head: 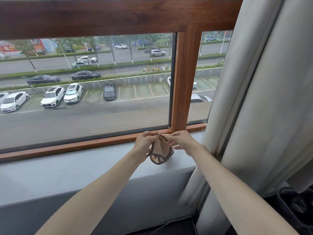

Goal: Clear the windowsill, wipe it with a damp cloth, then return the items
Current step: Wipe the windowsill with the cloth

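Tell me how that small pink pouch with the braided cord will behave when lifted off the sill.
Likely floppy: the pouch sags into a teardrop below where the left hand and right hand pinch its top. Probably light, since a mere pinch holds it up. Its braided cord hangs in loose loops, so it may snag.

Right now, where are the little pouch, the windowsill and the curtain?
pouch (162,148): head view, its pink body.
windowsill (67,168): head view, bare grey top.
curtain (271,99): head view, a pale fold.
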`<state>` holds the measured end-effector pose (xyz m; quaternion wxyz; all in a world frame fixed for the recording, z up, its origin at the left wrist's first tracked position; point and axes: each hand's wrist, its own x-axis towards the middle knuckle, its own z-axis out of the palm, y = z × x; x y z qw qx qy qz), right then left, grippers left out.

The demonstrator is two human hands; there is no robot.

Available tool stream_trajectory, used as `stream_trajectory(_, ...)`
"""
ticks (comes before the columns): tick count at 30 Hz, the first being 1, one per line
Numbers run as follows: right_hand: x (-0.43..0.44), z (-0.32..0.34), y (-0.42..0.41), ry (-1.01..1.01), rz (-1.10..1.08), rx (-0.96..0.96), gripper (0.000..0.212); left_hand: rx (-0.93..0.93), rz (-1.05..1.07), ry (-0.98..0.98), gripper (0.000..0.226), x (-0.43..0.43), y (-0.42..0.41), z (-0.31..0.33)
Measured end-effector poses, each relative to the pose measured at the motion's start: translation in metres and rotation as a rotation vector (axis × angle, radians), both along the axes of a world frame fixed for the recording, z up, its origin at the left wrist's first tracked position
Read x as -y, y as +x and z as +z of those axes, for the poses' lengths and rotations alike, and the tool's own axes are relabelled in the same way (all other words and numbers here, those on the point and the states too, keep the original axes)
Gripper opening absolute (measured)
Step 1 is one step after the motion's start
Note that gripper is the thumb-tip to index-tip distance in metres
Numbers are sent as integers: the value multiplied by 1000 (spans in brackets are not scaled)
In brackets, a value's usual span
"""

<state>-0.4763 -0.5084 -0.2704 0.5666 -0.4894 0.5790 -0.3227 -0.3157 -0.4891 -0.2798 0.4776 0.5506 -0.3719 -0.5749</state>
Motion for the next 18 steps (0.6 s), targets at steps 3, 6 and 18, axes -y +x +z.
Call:
stream_trajectory(3,3,-3,1,-22,-145,-26,20,-18,-45,-39,11,1,15,17)
stream_trajectory(6,3,-2,8,46,-92,-4,28,-9,-109,-40,11,3,27,27)
stream_trajectory(18,4,10,43,-128,-263,-75,28,120,46,9,21,7,71,27)
